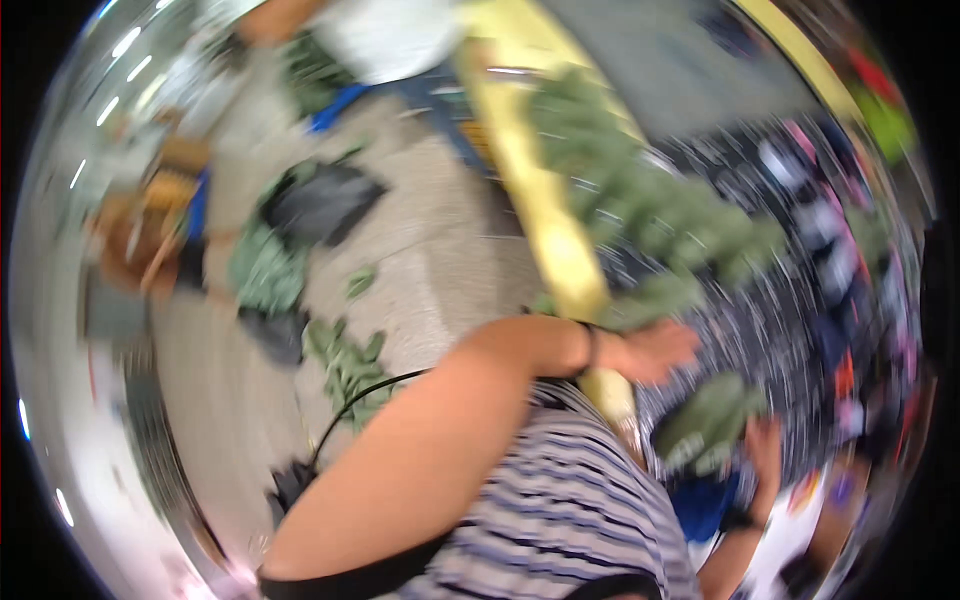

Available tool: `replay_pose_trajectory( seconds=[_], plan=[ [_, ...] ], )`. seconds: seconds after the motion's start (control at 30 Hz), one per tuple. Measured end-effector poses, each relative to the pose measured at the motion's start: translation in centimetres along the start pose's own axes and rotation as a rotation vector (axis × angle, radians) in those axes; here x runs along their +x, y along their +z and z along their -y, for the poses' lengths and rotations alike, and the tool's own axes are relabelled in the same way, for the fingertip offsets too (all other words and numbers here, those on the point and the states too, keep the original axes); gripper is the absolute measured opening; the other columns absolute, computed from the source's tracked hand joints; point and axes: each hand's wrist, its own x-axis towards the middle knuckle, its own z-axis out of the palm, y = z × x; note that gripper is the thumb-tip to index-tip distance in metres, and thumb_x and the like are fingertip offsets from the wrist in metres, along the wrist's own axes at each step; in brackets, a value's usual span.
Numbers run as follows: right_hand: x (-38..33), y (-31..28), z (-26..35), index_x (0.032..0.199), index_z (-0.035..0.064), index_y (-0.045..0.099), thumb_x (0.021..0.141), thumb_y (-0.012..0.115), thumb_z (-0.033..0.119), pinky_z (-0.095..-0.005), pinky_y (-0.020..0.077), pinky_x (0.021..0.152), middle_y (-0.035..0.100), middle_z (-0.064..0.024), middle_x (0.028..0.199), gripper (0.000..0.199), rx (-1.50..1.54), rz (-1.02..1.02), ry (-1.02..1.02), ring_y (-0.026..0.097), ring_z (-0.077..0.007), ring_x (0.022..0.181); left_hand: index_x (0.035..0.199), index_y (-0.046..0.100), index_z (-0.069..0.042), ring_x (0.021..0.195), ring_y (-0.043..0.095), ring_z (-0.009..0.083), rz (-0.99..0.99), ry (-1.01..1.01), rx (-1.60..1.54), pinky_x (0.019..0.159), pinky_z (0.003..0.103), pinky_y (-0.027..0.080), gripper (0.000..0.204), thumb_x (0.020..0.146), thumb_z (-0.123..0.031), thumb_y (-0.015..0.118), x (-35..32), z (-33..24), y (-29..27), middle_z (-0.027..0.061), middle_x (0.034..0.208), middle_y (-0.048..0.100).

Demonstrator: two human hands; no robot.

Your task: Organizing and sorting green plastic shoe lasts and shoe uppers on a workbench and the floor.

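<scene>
My left hand (pixel 655 352) reaches across a yellow table edge (pixel 565 255), a dark band round its wrist. It lies over a black, streaked surface (pixel 735 345), its blurred fingers stretched out with nothing visible in them. Just beyond it rests a dull green cloth-like piece (pixel 655 302). Nearer to me is a rounded green bundle (pixel 708 422), apparently fabric. At its right side my right hand (pixel 765 445) closes on its edge, though motion blur softens the fingers. A long heap of similar green pieces (pixel 640 190) stretches along the table farther off.
Green pieces (pixel 350 365) lie scattered on the floor (pixel 420 250) at my left, near a green and dark-grey pile (pixel 275 250). A person in a white top (pixel 390 35) is at the far side. Mixed coloured items (pixel 825 240) line the table's right side.
</scene>
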Motion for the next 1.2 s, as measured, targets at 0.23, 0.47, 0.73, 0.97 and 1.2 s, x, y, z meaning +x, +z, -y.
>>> replay_pose_trajectory(
  seconds=[0.23, 0.47, 0.73, 0.97, 1.2],
  plan=[
    [1.6, 2.9, 3.8, 0.101, -0.0006, 0.055, 0.095, 0.058, 0.036, -0.0254, 0.0407, 0.044, 0.062, -0.0073, 0.086, 0.037, 0.464, -0.065, 0.06, 0.058, -0.0117, 0.062, 0.136, 0.041, -0.007, 0.136, 0.02, 0.0493, 0.162, 0.368, -0.144, 0.099, 0.066, 0.023, 0.082, 0.076, -0.059, 0.062, 0.6, -11.3, 2.9, 0.0295, 0.143, 0.028],
    [3.1, 2.5, 11.2, 0.109, -0.0026, 0.058, 0.083, 0.069, 0.036, -0.0306, 0.0521, 0.048, 0.064, -0.0078, 0.09, 0.048, 0.321, -0.076, 0.209, 0.063, -0.0175, 0.066, 0.126, 0.042, -0.003, 0.135, 0.016, 0.0558, 0.063, 0.18, 0.013, 0.098, 0.069, 0.029, 0.068, 0.072, -0.035, 0.068, -1.5, -11.4, 3.0, 0.0289, 0.141, 0.027],
    [1.3, 3.4, 12.3, 0.096, -0.0016, 0.068, 0.086, 0.066, 0.022, -0.0282, 0.0486, 0.062, 0.068, -0.0064, 0.082, 0.025, 0.341, -0.22, 0.005, 0.063, -0.015, 0.069, 0.084, 0.056, -0.001, 0.085, 0.055, 0.039, -0.379, 0.317, -0.089, 0.072, 0.048, 0.044, 0.015, 0.075, -0.011, 0.06, -1.5, -6.3, -1.6, 0.0197, 0.091, 0.056],
    [-5.6, -1.4, 13.8, 0.095, -0.0042, 0.058, 0.079, 0.065, 0.024, -0.0304, 0.0469, 0.042, 0.062, -0.0111, 0.072, 0.033, 0.76, -0.616, 0.069, 0.06, -0.0179, 0.056, 0.108, 0.057, 0.002, 0.109, 0.052, 0.0379, -0.105, 0.087, 0.097, 0.092, 0.045, 0.043, 0.035, 0.072, -0.002, 0.058, -2.4, -6.5, -4.7, 0.0181, 0.115, 0.054],
    [-2.3, -3.4, 11.0, 0.107, -0.0074, 0.056, 0.087, 0.055, 0.014, -0.0292, 0.0523, 0.054, 0.063, -0.0125, 0.079, 0.03, 1.412, -0.765, -0.082, 0.061, -0.0198, 0.059, 0.119, 0.056, -0.007, 0.128, 0.037, 0.0393, -0.055, -0.056, 0.0, 0.101, 0.048, 0.037, 0.046, 0.074, -0.006, 0.065, -1.2, -6.5, -3.3, 0.0154, 0.131, 0.044]
  ],
)
